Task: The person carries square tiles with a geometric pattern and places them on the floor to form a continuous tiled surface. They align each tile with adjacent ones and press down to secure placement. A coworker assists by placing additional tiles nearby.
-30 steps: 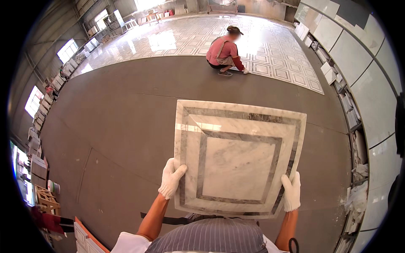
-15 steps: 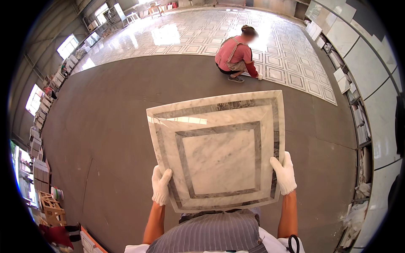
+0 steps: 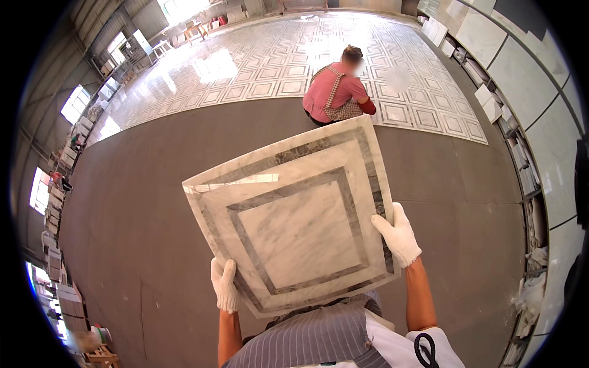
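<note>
A square marble tile, white with grey veins and two dark grey square bands, is held up in front of my body. My left hand, in a white knit glove, grips its lower left edge with the thumb on the face. Gloved in white too, my right hand clasps the right edge, thumb on the face and fingers behind. The tile is tilted, its right side higher than its left. Its underside and the fingers beneath it are mostly hidden.
Ahead, a person in a pink top squats at the edge of a laid floor of patterned tiles. Bare brown floor lies between us. Large slabs lean along the right; stacked pieces and a wooden crate line the left.
The tile has turned counter-clockwise in my hands and shifted left, its right side now higher. I am closer to the squatting person, whose legs the tile now partly covers.
</note>
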The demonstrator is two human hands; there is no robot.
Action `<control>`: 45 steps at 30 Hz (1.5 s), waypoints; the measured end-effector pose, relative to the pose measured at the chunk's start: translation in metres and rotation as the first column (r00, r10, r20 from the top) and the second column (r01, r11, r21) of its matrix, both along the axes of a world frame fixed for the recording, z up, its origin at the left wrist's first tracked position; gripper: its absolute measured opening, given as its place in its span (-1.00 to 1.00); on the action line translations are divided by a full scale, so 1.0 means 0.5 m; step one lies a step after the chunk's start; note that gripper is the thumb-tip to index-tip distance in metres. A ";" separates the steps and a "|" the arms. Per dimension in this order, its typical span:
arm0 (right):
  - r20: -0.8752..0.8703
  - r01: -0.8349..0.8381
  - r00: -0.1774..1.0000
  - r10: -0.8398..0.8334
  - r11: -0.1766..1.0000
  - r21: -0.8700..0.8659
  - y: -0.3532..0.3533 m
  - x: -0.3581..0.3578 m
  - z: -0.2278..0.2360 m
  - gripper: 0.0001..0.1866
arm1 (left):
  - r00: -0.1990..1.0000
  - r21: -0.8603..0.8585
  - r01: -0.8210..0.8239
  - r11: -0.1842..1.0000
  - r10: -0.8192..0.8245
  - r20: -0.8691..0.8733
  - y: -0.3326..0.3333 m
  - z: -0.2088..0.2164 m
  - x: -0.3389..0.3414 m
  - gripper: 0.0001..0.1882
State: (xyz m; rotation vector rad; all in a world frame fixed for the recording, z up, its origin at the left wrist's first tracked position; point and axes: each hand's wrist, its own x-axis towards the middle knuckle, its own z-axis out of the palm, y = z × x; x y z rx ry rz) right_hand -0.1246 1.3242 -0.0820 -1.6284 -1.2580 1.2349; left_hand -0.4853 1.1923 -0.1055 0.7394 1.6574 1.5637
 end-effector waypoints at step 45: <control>0.062 0.118 0.991 -0.122 0.991 0.070 1.668 -0.969 -0.076 -0.55 | 0.999 0.004 0.029 1.000 -0.029 0.037 1.749 -0.079 -0.988 -0.82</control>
